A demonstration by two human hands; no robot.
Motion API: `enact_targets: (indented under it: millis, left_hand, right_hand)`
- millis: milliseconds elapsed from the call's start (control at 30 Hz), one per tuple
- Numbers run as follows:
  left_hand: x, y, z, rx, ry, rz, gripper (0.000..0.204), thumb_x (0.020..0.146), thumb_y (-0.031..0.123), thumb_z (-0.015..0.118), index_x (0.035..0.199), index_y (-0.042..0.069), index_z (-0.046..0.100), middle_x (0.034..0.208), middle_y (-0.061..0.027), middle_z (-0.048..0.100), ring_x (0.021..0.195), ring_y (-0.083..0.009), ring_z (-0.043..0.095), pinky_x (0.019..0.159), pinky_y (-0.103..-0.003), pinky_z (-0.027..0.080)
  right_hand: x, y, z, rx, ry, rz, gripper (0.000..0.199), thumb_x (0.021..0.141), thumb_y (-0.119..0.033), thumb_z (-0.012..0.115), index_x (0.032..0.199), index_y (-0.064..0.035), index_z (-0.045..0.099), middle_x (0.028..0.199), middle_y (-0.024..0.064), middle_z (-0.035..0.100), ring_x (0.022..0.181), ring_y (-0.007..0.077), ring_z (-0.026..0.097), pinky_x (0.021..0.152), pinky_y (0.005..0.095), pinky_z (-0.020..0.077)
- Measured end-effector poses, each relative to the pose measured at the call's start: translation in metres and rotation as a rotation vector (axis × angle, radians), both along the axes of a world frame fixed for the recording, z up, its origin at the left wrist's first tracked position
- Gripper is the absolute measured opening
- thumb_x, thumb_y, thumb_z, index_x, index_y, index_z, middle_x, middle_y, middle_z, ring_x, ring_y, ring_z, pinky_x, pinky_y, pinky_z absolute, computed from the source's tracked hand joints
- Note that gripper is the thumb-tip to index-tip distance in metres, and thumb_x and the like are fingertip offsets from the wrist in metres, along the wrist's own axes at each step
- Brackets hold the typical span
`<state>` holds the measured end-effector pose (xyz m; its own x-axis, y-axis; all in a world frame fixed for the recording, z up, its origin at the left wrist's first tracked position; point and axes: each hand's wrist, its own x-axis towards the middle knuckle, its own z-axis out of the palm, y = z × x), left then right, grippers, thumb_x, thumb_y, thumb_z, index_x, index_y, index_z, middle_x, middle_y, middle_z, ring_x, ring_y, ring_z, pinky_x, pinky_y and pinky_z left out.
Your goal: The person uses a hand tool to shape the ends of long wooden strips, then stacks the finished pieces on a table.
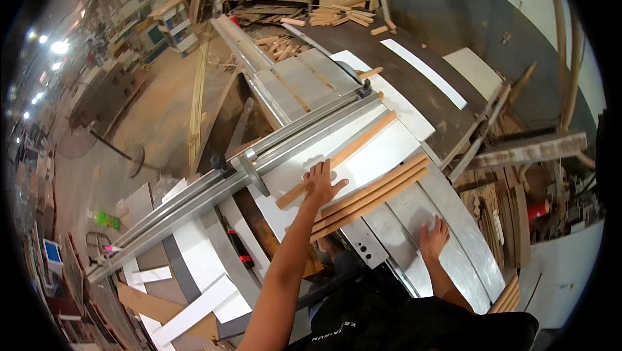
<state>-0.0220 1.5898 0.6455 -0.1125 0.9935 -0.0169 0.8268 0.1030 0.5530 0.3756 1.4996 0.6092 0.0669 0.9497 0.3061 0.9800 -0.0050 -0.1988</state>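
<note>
A light-brown wooden strip (364,141) lies slantwise on a white panel (408,132) on the saw table. My left hand (319,186) rests across this strip, fingers stretched over it and thumb spread to the side. Nearer to me, several matching wooden strips (376,194) lie side by side along the panel's near edge. My right hand (434,239) is on the bare metal table top (402,221), fingers apart and holding nothing. Beyond the loose strip, a long metal fence (291,137) crosses the table.
A round saw guard (350,69) stands past the fence. Short wood offcuts (337,15) are piled on the dark far table (414,53), near a white strip (424,73). A red-and-black tool (238,247) lies at left. More wooden strips (505,296) sit at lower right.
</note>
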Motion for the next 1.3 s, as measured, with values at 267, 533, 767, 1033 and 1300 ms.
enact_targets:
  millis: [267, 533, 767, 1033, 1300]
  left_hand:
    - [0.068, -0.083, -0.011, 0.239, 0.092, -0.174, 0.091, 0.078, 0.06, 0.063, 0.139, -0.003, 0.038, 0.125, -0.0219, 0.048, 0.117, -0.0372, 0.044, 0.093, -0.055, 0.034]
    - [0.15, -0.139, -0.012, 0.124, 0.177, -0.115, 0.09, 0.082, 0.057, 0.061, 0.139, -0.007, 0.033, 0.13, -0.0256, 0.043, 0.119, -0.0423, 0.041, 0.095, -0.056, 0.033]
    - [0.231, -0.182, -0.01, 0.113, 0.146, -0.146, 0.088, 0.08, 0.053, 0.066, 0.141, -0.001, 0.032, 0.132, -0.0263, 0.04, 0.12, -0.0421, 0.039, 0.094, -0.053, 0.031]
    - [0.299, -0.231, -0.022, 0.07, 0.159, -0.308, 0.076, 0.081, 0.045, 0.067, 0.14, 0.007, 0.038, 0.137, -0.0264, 0.034, 0.123, -0.0429, 0.035, 0.096, -0.054, 0.03]
    - [0.4, -0.306, -0.008, 0.063, 0.037, -0.424, 0.076, 0.082, 0.042, 0.067, 0.139, 0.004, 0.036, 0.134, -0.0269, 0.033, 0.121, -0.043, 0.035, 0.097, -0.054, 0.031]
  right_hand:
    - [-0.006, -0.073, 0.008, -0.249, 0.078, -0.076, 0.062, 0.092, -0.042, 0.053, 0.137, -0.002, 0.041, 0.146, 0.0197, 0.034, 0.137, 0.0392, 0.027, 0.109, 0.0618, 0.0184]
    - [-0.011, -0.075, 0.031, -0.258, 0.198, -0.176, 0.058, 0.09, -0.037, 0.055, 0.135, -0.0039, 0.044, 0.143, 0.0193, 0.037, 0.136, 0.0363, 0.031, 0.109, 0.0627, 0.0208]
    - [0.006, -0.073, -0.003, -0.048, 0.251, -0.061, 0.04, 0.09, -0.024, 0.054, 0.125, -0.0032, 0.052, 0.134, 0.0194, 0.044, 0.131, 0.0354, 0.036, 0.105, 0.0615, 0.0278]
    - [0.029, -0.173, 0.031, 0.008, 0.639, -0.109, 0.028, 0.086, -0.009, 0.06, 0.113, 0.0013, 0.061, 0.109, 0.0193, 0.06, 0.09, 0.033, 0.062, 0.078, 0.0377, 0.051]
    - [0.078, -0.377, 0.024, -0.259, 1.072, -0.437, 0.048, 0.088, -0.035, 0.063, 0.114, 0.005, 0.059, 0.085, 0.017, 0.067, 0.077, 0.0256, 0.067, 0.068, 0.0352, 0.0522]
